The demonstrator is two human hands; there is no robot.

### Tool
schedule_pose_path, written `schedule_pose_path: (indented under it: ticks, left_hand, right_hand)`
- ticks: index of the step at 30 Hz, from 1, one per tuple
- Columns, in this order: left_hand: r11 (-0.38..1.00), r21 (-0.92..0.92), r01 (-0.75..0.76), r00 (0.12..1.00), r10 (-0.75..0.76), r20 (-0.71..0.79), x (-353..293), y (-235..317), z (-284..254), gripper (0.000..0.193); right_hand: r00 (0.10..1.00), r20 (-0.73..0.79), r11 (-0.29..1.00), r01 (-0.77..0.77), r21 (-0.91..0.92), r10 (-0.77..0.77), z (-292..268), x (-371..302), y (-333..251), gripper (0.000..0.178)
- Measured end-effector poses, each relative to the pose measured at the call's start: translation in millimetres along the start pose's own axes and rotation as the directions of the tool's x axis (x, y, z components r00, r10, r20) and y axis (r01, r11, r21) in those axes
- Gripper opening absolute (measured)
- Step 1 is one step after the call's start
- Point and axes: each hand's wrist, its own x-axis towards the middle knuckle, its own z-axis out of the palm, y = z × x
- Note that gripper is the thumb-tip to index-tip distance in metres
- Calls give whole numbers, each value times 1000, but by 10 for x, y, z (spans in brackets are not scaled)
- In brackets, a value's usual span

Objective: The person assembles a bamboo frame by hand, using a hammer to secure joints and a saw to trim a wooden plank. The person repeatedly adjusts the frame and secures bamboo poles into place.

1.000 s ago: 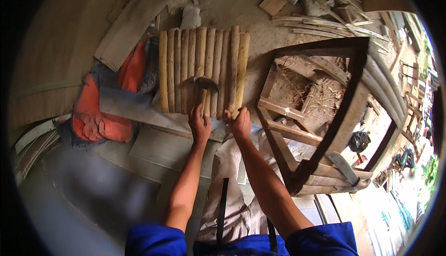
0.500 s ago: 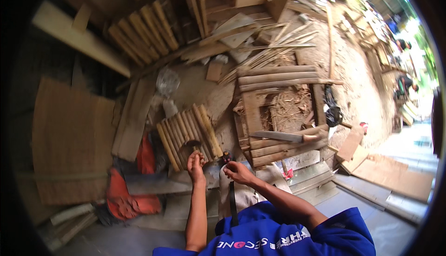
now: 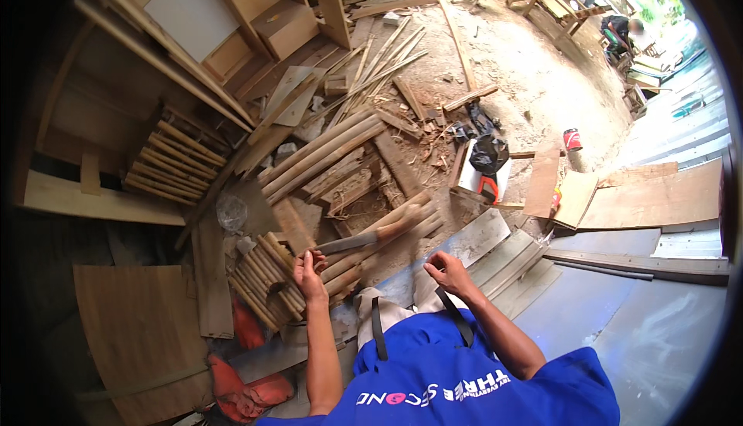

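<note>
My left hand (image 3: 311,273) is raised in front of the smaller slatted bamboo panel (image 3: 267,275), which has a dark round hole partly behind my wrist. Its fingers are pinched together; whatever they hold is too small to make out. Just beyond the fingertips lies a long knife (image 3: 348,242) with a wooden handle, resting across the poles of a larger wooden frame (image 3: 317,151). My right hand (image 3: 451,273) hovers above my lap, its fingers curled and thumb drawn in. Any object inside that hand is hidden.
Ahead lie thin wood strips (image 3: 379,66) and shavings. A black plastic bag (image 3: 489,153) and a red can (image 3: 572,140) are to the right. Boards (image 3: 658,201) flank my right side; an orange-red cloth (image 3: 251,391) lies left. Another person (image 3: 619,33) is far off.
The view has swung to the right, so the frame and panel appear further left and turned. My right hand has moved rightward, away from my left, which has left the panel's hole.
</note>
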Motion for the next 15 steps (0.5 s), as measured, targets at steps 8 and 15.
schedule_pose_path:
  ticks: [8,15]
  left_hand:
    - [969,246,-2,889,-111,444,-634,-730,1984,17]
    - [930,267,-253,780,32,625,-382,-638,2734,18]
  right_hand:
    - [970,-244,994,10,107,16,-1303,80,392,20]
    - [942,-336,959,80,271,16,-1754,510,278,20]
